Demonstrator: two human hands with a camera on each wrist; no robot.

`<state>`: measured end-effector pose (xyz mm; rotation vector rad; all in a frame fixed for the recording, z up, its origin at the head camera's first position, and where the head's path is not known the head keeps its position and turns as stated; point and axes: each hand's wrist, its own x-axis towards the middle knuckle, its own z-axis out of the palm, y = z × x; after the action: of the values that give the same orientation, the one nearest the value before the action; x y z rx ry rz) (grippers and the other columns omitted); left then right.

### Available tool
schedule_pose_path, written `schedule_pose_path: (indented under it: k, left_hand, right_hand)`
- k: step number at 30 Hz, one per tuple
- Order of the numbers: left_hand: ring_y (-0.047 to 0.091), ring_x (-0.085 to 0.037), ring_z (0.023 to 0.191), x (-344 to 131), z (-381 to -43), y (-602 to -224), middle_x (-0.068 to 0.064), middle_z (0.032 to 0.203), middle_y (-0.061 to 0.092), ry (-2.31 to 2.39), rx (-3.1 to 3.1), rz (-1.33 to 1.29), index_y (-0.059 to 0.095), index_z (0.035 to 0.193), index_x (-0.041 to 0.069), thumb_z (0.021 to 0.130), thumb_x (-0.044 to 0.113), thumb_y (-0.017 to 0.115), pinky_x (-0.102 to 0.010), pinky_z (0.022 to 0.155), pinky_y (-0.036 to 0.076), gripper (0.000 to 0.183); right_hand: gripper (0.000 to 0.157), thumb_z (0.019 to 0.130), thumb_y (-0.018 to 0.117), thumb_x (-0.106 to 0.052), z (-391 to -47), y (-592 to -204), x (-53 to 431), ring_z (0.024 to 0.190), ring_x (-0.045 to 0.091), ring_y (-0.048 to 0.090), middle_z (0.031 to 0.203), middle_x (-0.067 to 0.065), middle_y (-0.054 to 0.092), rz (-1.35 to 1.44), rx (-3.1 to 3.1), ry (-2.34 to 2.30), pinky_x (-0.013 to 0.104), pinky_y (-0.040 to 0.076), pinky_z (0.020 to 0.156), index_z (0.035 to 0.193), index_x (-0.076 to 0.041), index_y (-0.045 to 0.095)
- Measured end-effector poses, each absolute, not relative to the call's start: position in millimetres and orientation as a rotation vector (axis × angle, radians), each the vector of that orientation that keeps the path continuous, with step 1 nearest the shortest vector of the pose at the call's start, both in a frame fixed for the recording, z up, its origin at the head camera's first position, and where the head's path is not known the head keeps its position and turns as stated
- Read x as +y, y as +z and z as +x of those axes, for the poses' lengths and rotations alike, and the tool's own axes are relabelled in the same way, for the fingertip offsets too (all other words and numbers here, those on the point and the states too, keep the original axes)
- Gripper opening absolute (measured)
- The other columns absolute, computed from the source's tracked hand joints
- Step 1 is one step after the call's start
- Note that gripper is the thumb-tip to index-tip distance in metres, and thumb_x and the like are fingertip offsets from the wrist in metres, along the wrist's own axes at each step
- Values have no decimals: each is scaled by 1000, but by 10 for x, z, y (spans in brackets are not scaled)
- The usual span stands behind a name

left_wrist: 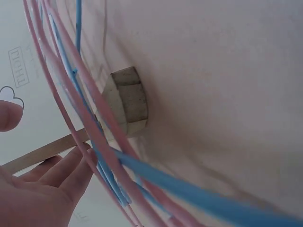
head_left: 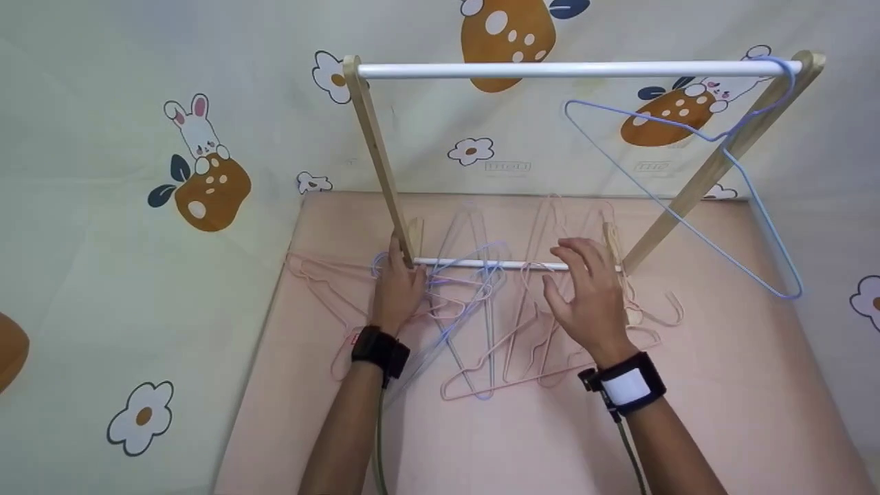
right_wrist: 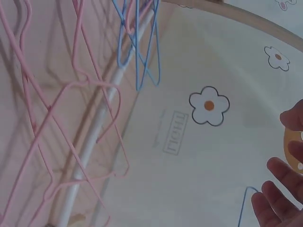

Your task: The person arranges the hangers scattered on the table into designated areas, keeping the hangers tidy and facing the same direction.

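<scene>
My left hand (head_left: 399,292) is at the foot of the left wooden post (head_left: 378,155) of a clothes rack. In the left wrist view its fingers (left_wrist: 71,177) lie against the post, with the thumb apart from it. Pink and blue hangers (left_wrist: 90,109) cross in front of that wrist camera. My right hand (head_left: 588,295) hovers over the tangled pink hangers (head_left: 522,378) by the right end of the low white bar (head_left: 467,262), fingers spread and holding nothing. A blue hanger (head_left: 687,223) hangs at the right end of the top white bar (head_left: 550,69).
Pink and blue hangers lie around the rack's base on a pink surface (head_left: 330,447). Behind stands a patterned cloth wall (head_left: 234,62). The right slanted wooden post (head_left: 708,172) rises beyond my right hand. Cables trail from both wrist bands.
</scene>
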<state>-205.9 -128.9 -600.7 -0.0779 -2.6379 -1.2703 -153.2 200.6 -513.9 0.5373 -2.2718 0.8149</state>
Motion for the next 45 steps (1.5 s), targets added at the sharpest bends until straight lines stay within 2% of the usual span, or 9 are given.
schedule_pose_path:
  k: [7, 14, 19, 25, 34, 45]
  left_hand:
    - [72, -36, 94, -1310, -2065, -6050, -28, 130, 66, -1252, -2647, -69, 19, 174, 9, 105, 14, 70, -52, 76, 61, 86]
    - [68, -37, 92, -1294, -2079, -6025, -26, 123, 64, -1256, -2678, -20, 22, 173, 3, 106, 17, 70, -53, 76, 58, 83]
    - [67, -38, 103, -1270, -2108, -6017, -26, 127, 63, -1246, -2687, 17, 25, 171, -1, 106, 15, 69, -55, 83, 58, 81]
    - [67, -42, 116, -1250, -2107, -5932, -28, 134, 65, -1197, -2707, 50, 28, 170, -3, 105, 16, 69, -59, 94, 56, 79]
    - [67, -45, 120, -1218, -2127, -5684, -28, 137, 65, -1125, -2653, -37, 31, 168, -6, 106, 20, 67, -61, 96, 55, 76]
    - [69, -46, 116, -1234, -2208, -5535, -30, 143, 63, -1139, -2615, 15, 30, 168, -6, 109, 23, 63, -60, 95, 56, 74]
  right_hand:
    - [40, 91, 82, -8, -1591, -5330, 1760, 131, 40, 58, 135, 17, 67, 611, -2334, 820, 53, 48, 109, 128, 0, 71]
    - [38, 91, 82, -9, -1729, -5551, 1539, 128, 38, 59, 131, 16, 68, 646, -2413, 841, 52, 51, 108, 127, -1, 72]
    - [40, 90, 81, -3, -1833, -5713, 1427, 128, 37, 59, 131, 16, 68, 660, -2497, 846, 51, 51, 109, 128, -2, 71]
    - [42, 92, 75, -4, -1919, -5813, 1360, 138, 40, 56, 141, 19, 67, 685, -2603, 834, 51, 46, 116, 133, 1, 70]
    - [50, 97, 72, -9, -2016, -5900, 1324, 154, 46, 42, 160, 23, 55, 691, -2747, 835, 58, 38, 122, 146, 1, 64]
    - [54, 100, 69, -13, -2133, -6008, 1258, 158, 47, 36, 166, 24, 48, 730, -2818, 767, 53, 31, 127, 153, -1, 61]
